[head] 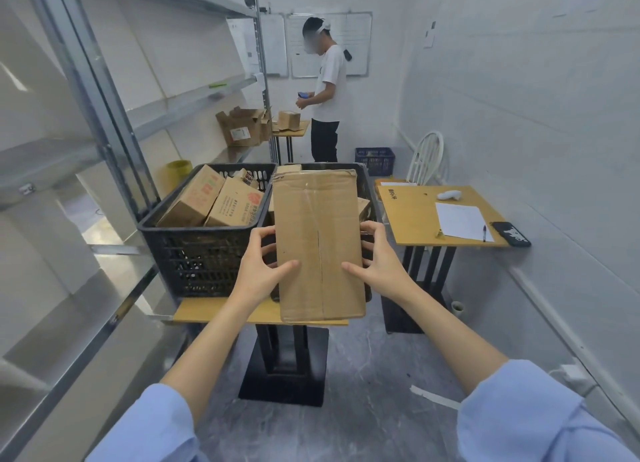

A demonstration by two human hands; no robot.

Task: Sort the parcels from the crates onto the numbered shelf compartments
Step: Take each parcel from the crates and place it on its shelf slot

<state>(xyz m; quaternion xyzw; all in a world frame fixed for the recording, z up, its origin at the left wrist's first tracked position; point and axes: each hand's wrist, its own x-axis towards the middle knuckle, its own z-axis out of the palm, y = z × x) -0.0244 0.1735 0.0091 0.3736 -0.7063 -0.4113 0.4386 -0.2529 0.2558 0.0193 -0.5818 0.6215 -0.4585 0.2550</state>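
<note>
Two crates [194, 253] sit on a wooden table [214, 311] beside metal shelving [104, 143].

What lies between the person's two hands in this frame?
Head view: a long brown cardboard parcel, gripped at its sides by the left hand and right hand.

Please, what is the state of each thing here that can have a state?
Parcel: taped shut, held in both hands.
Left hand: grips its left edge.
Right hand: grips its right edge.
Left crate: holds several cartons.
Far boxes: flaps open.
</note>
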